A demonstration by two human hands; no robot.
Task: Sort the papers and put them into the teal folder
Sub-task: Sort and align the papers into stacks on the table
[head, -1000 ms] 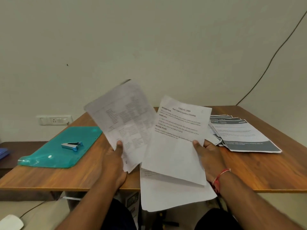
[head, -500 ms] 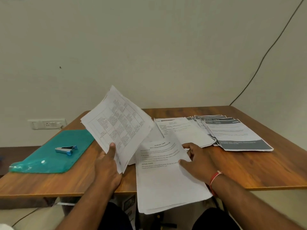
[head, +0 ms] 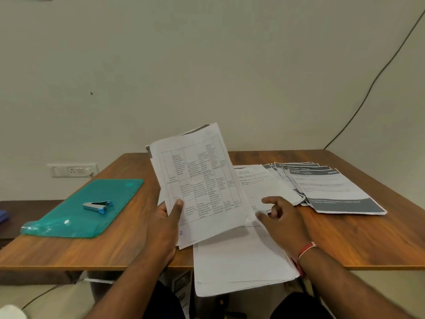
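Observation:
My left hand (head: 164,226) grips a raised bundle of papers (head: 200,180) by its lower left edge, thumb on the top sheet, which bears a printed table. My right hand (head: 282,217) hovers with loosely spread fingers just right of that bundle, holding nothing, above a white stack (head: 239,259) that overhangs the table's front edge. Another white sheet pile (head: 259,183) lies behind the hand. Fanned sheets with dark grey headers (head: 331,189) lie at the right. The teal folder (head: 89,208) lies flat at the left of the table.
A blue and silver staple remover (head: 97,205) sits on the folder. The wooden table (head: 356,240) meets the wall at the back. A wall socket (head: 72,170) is at the left and a black cable (head: 368,88) runs up the right wall.
My right hand laid its text sheet on the front stack and let go. It now hovers free, while my left hand has brought the tabled bundle rightward and more upright.

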